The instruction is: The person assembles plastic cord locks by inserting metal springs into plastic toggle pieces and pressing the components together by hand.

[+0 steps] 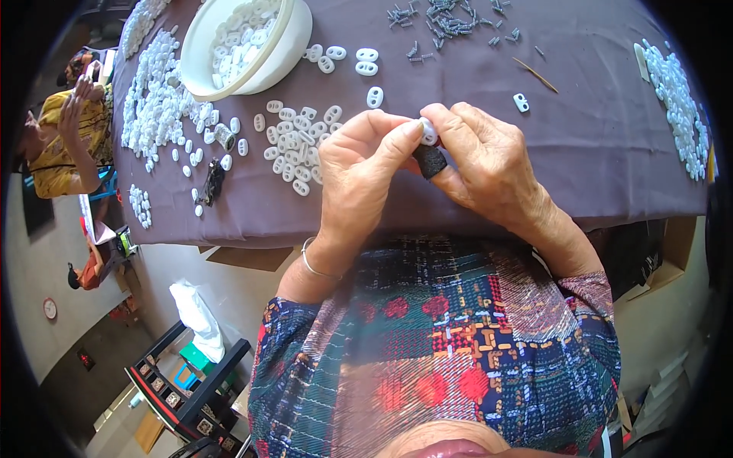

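Note:
Both hands meet above the near middle of the cloth-covered table. Between thumb and fingertips, my left hand [356, 164] pinches a small white two-hole cord lock [429, 133]. The fingers of my right hand [485, 156] are closed on the same piece from the other side. A black wrap [431, 161] goes round a digit of the right hand. Fingertips cover part of the cord lock, and whether anything else is in them is hidden. Left of my hands lies a pile of similar white cord locks [294, 145]; a single one [521, 102] lies to the right.
A white bowl [301, 34] of cord locks stands at the far left, beside a spread of small white parts [156, 99]. Small metal springs [450, 19] and a thin brown stick [536, 75] lie farther back. More whitish parts [676, 107] are at the right edge. Other people sit at left.

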The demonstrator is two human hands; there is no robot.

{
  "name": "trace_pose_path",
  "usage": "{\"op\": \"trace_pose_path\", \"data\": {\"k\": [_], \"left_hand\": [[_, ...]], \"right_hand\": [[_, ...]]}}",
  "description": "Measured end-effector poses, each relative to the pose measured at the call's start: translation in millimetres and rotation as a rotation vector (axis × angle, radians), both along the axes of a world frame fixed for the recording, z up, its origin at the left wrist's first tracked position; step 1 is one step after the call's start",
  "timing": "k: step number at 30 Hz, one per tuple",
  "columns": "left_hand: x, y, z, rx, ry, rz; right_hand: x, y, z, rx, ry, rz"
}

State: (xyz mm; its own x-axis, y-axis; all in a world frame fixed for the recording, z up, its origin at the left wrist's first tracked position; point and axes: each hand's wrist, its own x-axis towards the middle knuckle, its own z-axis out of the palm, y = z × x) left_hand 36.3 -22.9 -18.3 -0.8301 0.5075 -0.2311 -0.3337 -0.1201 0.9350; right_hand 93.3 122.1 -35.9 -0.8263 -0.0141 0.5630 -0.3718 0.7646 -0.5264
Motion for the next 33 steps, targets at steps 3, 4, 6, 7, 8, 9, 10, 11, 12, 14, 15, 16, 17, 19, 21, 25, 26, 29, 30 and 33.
{"op": "trace_pose_path", "data": {"k": [3, 4, 6, 7, 8, 9, 10, 11, 12, 14, 15, 16, 17, 19, 21, 25, 26, 29, 30, 33], "left_hand": [[1.7, 2.0, 0.1, -0.043, 0.039, 0.014], [2.0, 2.2, 0.1, -0.044, 0.037, 0.014], [1.6, 3.1, 0.4, -0.04, 0.077, 0.013], [1.3, 2.5, -0.1, -0.041, 0.078, 0.015], [0.8, 1.9, -0.6, -0.046, 0.081, 0.014], [0.0, 1.3, -0.7, -0.051, 0.086, 0.013], [0.5, 0.5, -0.8, -0.05, 0.091, 0.02], [1.0, -0.5, -0.3, -0.038, 0.074, 0.031], [1.6, -1.5, 0.6, -0.024, 0.06, 0.043], [2.8, -1.5, 1.1, 0.021, 0.044, 0.056], [3.6, -0.5, 0.7, 0.064, 0.012, 0.051], [5.0, 2.0, 0.8, 0.081, 0.008, 0.06], [5.2, 2.5, -0.6, 0.09, 0.026, 0.056], [7.6, 1.9, 1.2, 0.062, 0.023, 0.055], [7.9, -0.2, -0.2, 0.058, 0.011, 0.062], [-15.8, -15.8, 16.2, 0.003, 0.298, 0.181], [-26.9, -23.1, 26.9, -0.066, 0.458, 0.266], [-84.4, -35.7, 40.9, -0.235, 0.875, 0.523], [-105.7, -42.8, 42.0, -0.35, 0.954, 0.538], [-122.5, -49.9, 43.1, -0.614, 1.196, 0.602]], "right_hand": [[-0.3, 1.8, -0.3, -0.008, 0.011, 0.027], [-0.5, 1.3, -0.8, -0.024, 0.013, 0.037], [-0.8, 1.2, -1.5, -0.04, 0.014, 0.048], [-0.4, 0.9, -2.4, -0.03, -0.005, 0.046], [-0.4, 0.8, -2.7, -0.019, -0.022, 0.044], [-1.0, 0.3, -2.1, -0.018, -0.018, 0.047], [-0.8, -0.2, -1.6, -0.009, -0.055, 0.055], [-0.6, -0.7, -0.5, 0.001, -0.09, 0.064], [0.1, -1.0, 0.7, 0.004, -0.08, 0.074], [-2.0, -1.3, 1.2, -0.035, -0.093, 0.058], [-2.8, -1.3, 1.1, -0.032, -0.07, 0.081], [-1.8, -0.9, 1.9, -0.011, -0.031, 0.055], [-1.3, -1.6, 0.9, 0.006, 0.009, 0.032], [-1.1, -3.0, -1.8, 0.017, 0.069, 0.042], [0.6, -4.1, -2.3, -0.023, 0.004, 0.041], [4.5, -1.0, 7.5, -0.121, -0.016, 0.064], [4.2, 0.4, 8.6, -0.127, 0.054, 0.056], [0.8, 5.6, 6.1, -0.126, 0.048, 0.031], [1.1, 4.7, 6.2, -0.143, 0.076, 0.027], [0.1, 5.1, 6.9, -0.141, 0.086, -0.002]]}}
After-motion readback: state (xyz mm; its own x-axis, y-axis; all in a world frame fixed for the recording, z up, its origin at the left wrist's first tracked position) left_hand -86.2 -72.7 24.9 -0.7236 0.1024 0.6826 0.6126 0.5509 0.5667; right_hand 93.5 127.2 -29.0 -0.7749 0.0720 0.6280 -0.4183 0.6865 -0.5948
